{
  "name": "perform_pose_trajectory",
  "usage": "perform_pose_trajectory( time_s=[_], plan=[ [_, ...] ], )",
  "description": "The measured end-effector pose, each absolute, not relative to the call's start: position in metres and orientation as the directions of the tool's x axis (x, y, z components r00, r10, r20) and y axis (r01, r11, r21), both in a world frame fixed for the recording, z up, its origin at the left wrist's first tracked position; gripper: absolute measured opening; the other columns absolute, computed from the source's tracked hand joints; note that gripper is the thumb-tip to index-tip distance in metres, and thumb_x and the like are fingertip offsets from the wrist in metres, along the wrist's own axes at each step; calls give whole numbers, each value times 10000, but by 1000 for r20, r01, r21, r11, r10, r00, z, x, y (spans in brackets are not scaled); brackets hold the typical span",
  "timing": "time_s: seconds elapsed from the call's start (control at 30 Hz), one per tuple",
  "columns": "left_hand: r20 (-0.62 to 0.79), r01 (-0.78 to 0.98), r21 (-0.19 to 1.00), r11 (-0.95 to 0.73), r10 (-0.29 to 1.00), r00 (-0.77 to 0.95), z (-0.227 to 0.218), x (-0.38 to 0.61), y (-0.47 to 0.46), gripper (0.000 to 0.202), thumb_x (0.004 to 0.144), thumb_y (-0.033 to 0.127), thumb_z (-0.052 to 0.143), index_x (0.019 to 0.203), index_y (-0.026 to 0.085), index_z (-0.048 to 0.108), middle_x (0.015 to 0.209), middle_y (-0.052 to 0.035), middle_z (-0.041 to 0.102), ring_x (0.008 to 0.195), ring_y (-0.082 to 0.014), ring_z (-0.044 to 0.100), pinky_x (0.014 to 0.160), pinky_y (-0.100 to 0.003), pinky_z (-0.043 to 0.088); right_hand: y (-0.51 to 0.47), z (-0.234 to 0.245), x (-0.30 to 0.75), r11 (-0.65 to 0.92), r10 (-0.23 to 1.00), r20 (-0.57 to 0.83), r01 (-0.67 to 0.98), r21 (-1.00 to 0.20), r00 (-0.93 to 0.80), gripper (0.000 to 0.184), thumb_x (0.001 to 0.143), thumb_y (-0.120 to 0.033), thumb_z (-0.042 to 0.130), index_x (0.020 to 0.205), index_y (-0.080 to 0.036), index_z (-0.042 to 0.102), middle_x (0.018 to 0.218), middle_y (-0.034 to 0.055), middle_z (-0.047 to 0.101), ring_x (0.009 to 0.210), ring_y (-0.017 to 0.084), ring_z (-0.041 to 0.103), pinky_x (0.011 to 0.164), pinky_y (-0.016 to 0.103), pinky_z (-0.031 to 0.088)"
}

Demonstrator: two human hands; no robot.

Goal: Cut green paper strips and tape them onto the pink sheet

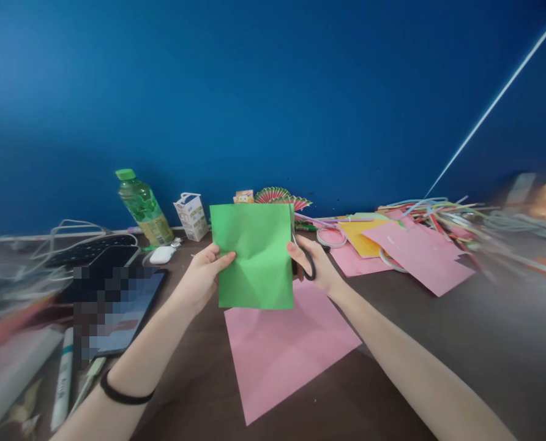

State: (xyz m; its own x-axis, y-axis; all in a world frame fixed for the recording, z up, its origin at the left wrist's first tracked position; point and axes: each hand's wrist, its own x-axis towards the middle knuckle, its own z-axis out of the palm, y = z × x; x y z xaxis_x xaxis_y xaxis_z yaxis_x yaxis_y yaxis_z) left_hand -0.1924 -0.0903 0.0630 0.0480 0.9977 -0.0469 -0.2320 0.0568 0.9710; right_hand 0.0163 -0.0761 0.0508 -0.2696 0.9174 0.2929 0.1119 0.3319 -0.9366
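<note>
My left hand (204,274) pinches the left edge of a green paper sheet (256,256), holding it upright above the desk. My right hand (313,263) is closed round black-handled scissors (306,264) at the sheet's right edge; the blades are mostly hidden behind the paper. Flat on the brown desk (438,343) beneath the green sheet lies a pink paper sheet (284,346).
A green bottle (143,208), small carton (191,215), white mouse (161,254), keyboard (89,248) and tablet (117,309) stand at left. Pink and yellow papers (406,248), a tape roll (330,237) and coloured strips (442,214) lie at right. Markers (62,380) sit near the left edge.
</note>
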Motion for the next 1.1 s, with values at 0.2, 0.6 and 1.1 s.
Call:
perform_pose_trajectory(
  time_s=[0.2, 0.6, 1.1],
  plan=[
    [-57, -224, 972, 65, 998, 40, 63, -192, -91, 304, 639, 227, 707, 929, 175, 634, 950, -84, 703, 844, -238, 661, 710, -311, 543, -76, 48, 17, 332, 920, 290, 129, -934, -263, 366, 780, -558, 487, 711, -203, 427, 490, -56, 478, 372, 106, 497, 335, 214, 368],
    [-60, -243, 967, 74, 996, 65, 59, -191, -89, 307, 656, 222, 698, 947, 168, 618, 952, -68, 704, 848, -223, 661, 727, -307, 545, -71, 38, 13, 381, 919, 349, 189, -905, -182, 385, 758, -569, 513, 733, -192, 437, 581, -31, 482, 448, 91, 466, 380, 207, 381],
    [-90, -296, 949, 110, 993, 83, 55, -189, -90, 307, 649, 205, 699, 943, 169, 619, 927, -66, 707, 816, -207, 668, 706, -292, 548, -73, 38, 9, 442, 891, 416, 131, -888, -182, 366, 794, -529, 489, 825, -166, 520, 769, 47, 601, 722, 172, 561, 615, 269, 457]
  ],
)
